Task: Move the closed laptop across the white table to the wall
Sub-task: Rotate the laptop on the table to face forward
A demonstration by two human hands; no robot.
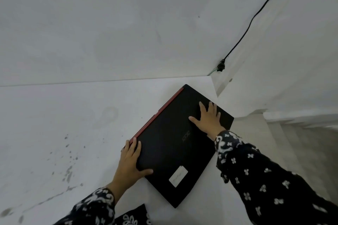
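The closed black laptop [175, 144] with a red hinge edge lies turned at an angle on the white table [73, 124], near the table's far right corner. Its far corner sits a short way from the white wall [128, 23]. My left hand [130, 162] grips the laptop's near left corner, thumb on the lid and fingers along the red edge. My right hand [207, 118] lies flat on the lid near the right edge, fingers spread. A white sticker [178, 176] marks the lid near me.
A black cable [256, 14] runs down the right wall to a plug [220, 65] in the corner above the table. The table's right edge drops off beside the laptop, with a ledge and floor beyond. Dark stains [69, 170] dot the table's left part.
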